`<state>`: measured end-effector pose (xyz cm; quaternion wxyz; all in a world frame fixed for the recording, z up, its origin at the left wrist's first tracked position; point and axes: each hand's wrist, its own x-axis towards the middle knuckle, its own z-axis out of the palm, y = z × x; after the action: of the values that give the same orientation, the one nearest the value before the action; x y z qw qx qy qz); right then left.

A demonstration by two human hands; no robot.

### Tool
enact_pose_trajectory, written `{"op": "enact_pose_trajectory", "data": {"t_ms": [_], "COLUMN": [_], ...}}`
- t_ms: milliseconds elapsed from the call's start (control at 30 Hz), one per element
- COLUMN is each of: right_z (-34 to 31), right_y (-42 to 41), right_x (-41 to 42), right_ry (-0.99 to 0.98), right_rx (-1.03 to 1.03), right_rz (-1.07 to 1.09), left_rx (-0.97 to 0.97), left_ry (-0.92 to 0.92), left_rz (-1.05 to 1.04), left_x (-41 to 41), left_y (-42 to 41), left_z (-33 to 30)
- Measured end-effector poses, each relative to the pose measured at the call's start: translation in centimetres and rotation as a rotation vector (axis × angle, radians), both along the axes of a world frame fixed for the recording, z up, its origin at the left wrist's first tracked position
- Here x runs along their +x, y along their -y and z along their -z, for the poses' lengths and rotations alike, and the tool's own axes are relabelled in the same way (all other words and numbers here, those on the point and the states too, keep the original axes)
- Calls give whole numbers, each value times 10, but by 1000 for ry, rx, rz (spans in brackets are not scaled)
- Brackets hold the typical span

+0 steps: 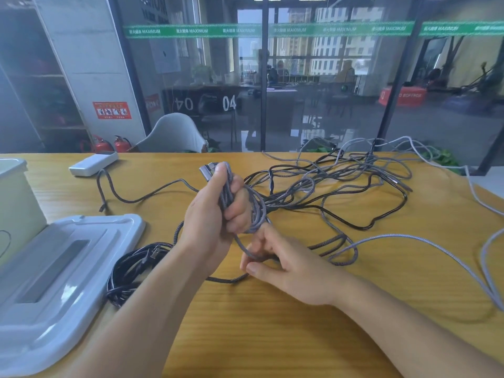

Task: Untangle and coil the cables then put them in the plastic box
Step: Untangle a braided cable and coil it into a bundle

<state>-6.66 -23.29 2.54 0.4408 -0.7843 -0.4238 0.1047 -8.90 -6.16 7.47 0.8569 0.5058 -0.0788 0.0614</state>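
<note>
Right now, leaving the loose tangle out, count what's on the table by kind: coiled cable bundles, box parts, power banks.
Coiled cable bundles: 2, a grey one gripped in the left hand and a black one lying on the table
Box parts: 2, box and lid
Power banks: 1
Total: 5

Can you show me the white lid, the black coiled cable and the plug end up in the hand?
white lid [81, 257], head view, raised top panel
black coiled cable [131, 271], head view, bundle's middle
plug end [206, 171], head view, metal shell
</note>
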Motion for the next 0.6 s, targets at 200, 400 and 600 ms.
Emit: {"op": "enact_pose_trajectory", "data": {"t_ms": [200,400,600], "right_z": [-12,-9,-1], "right_y": [9,24,23], "right_x": [14,31,53], "right_ry": [230,315,811], "right_rx": [-217,-236,-73], "right_rz": [178,272,366], "left_rx": [46,127,254], "left_ry": [19,73,119], "left_rz": [109,156,73], "left_x": [-9,-14,-14], "left_y": [-3,-8,-15], "left_z": [-8,-13,-16]}}
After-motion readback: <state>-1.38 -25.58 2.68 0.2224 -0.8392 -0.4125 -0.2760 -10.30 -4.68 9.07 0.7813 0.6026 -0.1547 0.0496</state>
